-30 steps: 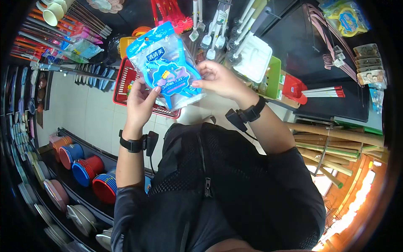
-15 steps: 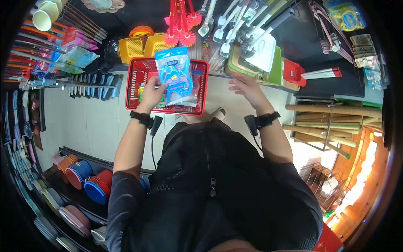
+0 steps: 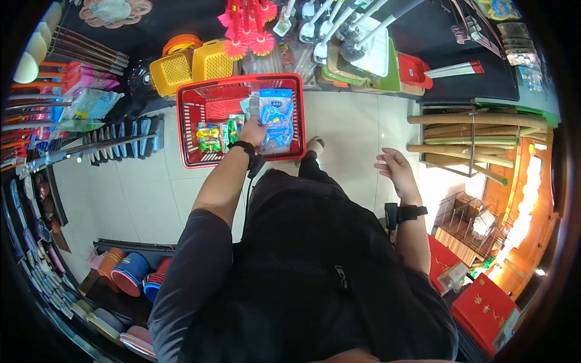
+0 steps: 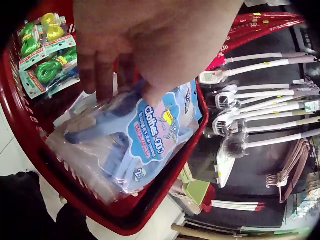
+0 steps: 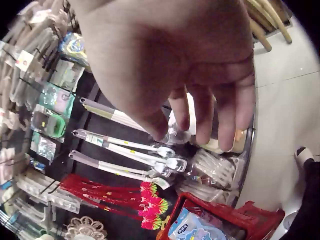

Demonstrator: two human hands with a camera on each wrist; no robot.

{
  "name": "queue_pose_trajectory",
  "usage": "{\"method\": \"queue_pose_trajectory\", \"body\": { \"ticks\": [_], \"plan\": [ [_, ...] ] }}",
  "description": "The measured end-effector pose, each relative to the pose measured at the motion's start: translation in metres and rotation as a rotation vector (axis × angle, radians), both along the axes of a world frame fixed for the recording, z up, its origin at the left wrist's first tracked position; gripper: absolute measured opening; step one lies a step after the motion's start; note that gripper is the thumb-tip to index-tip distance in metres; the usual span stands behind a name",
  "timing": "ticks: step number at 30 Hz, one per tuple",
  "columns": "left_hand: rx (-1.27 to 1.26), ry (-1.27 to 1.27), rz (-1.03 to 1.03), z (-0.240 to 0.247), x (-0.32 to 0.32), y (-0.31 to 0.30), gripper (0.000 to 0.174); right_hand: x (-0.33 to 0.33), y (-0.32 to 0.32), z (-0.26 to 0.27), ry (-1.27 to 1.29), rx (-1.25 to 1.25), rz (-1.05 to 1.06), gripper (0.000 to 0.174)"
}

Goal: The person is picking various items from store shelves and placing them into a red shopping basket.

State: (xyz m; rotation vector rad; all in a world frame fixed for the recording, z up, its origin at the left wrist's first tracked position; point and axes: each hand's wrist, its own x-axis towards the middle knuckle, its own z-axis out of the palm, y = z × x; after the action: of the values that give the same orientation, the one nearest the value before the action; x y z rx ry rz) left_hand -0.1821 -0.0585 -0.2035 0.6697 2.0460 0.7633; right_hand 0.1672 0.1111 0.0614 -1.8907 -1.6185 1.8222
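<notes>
A clear-and-blue pack of clothes clips (image 3: 278,124) lies in the right part of the red shopping basket (image 3: 301,115). My left hand (image 3: 254,132) pinches its left edge; in the left wrist view the thumb lies over the pack's printed front, and the other fingers are partly hidden behind it. Packets of green and yellow cord (image 4: 47,72) sit in the basket's other end, left of that hand. Away to the right of the basket, my right hand (image 3: 398,172) hangs over the floor with fingers loosely extended and nothing in it.
Yellow baskets (image 3: 172,72) stand just behind the red one. Above it hang red-handled brushes (image 3: 248,36) and white-handled toilet brushes (image 3: 330,30). Rolled mats (image 3: 463,139) lie in a rack at the right. Stacked buckets (image 3: 130,272) line the lower left shelf.
Both hands held the pack up in front of the body; the right hand let go and moved away right. The left hand lowered the pack into the basket.
</notes>
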Motion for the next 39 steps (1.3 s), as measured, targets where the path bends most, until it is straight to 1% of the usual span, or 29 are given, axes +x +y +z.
{"method": "queue_pose_trajectory", "body": {
  "ticks": [1,3,5,8,10,12,14,15,18,19,22,26,28,29,30,32,34,36,38,39],
  "plan": [
    [-0.007,-0.016,-0.011,-0.003,0.001,0.001,0.053,0.002,-0.001,0.004,-0.034,0.000,0.012,0.036],
    [-0.015,-0.037,-0.024,-0.012,0.004,0.004,0.054,0.008,-0.002,0.007,-0.032,0.002,-0.005,0.036],
    [-0.074,0.001,0.021,-0.024,0.011,0.007,0.053,0.012,-0.002,0.011,-0.030,0.004,-0.023,0.037],
    [-0.114,0.057,0.038,-0.021,0.018,0.010,0.054,0.015,-0.001,0.014,-0.056,0.011,-0.022,0.038],
    [-0.131,0.031,0.043,-0.028,0.021,0.009,0.053,0.018,0.002,0.016,-0.064,0.022,0.019,0.038],
    [-0.147,0.006,0.053,-0.035,0.026,0.009,0.052,0.025,0.007,0.015,-0.073,0.020,0.012,0.038],
    [-0.207,0.131,0.002,-0.039,0.030,0.010,0.054,0.030,0.011,0.014,-0.078,0.019,0.002,0.037],
    [-0.225,0.161,0.020,-0.026,0.032,0.012,0.053,0.032,0.013,0.014,-0.075,0.024,0.005,0.037],
    [-0.221,0.157,0.042,-0.033,0.035,0.013,0.054,0.036,0.017,0.014,-0.070,0.022,0.008,0.037],
    [-0.239,0.146,0.078,-0.030,0.037,0.013,0.052,0.036,0.018,0.014,-0.067,0.016,0.009,0.037],
    [-0.254,0.114,0.127,-0.043,0.037,0.010,0.048,0.039,0.020,0.011,-0.049,0.009,0.007,0.036],
    [-0.193,0.101,0.153,-0.042,0.034,0.001,0.042,0.038,0.019,0.009,-0.016,0.018,0.027,0.035],
    [-0.136,-0.013,0.184,-0.026,0.031,-0.003,0.041,0.034,0.017,0.009,-0.011,0.019,0.028,0.033],
    [-0.077,0.011,0.128,-0.048,0.029,-0.009,0.043,0.033,0.016,0.007,-0.002,0.027,0.029,0.033],
    [-0.157,-0.077,0.164,-0.018,0.024,-0.010,0.045,0.033,0.015,0.004,0.015,0.018,0.024,0.033],
    [-0.082,0.025,0.177,-0.023,0.020,-0.024,0.045,0.030,0.013,0.001,0.041,0.029,0.012,0.032],
    [-0.030,-0.013,0.113,-0.030,0.007,-0.036,0.045,0.023,0.009,0.000,0.080,0.013,-0.003,0.031],
    [0.108,-0.309,0.203,-0.048,-0.005,-0.054,0.039,0.021,0.006,-0.006,0.126,0.043,-0.026,0.031],
    [0.120,-0.465,0.270,0.025,-0.006,-0.056,0.024,0.016,0.005,-0.008,0.197,0.026,-0.015,0.030],
    [0.162,-0.503,0.287,0.037,-0.007,-0.062,0.024,0.014,0.005,-0.011,0.210,0.033,-0.012,0.029]
  ]
}}
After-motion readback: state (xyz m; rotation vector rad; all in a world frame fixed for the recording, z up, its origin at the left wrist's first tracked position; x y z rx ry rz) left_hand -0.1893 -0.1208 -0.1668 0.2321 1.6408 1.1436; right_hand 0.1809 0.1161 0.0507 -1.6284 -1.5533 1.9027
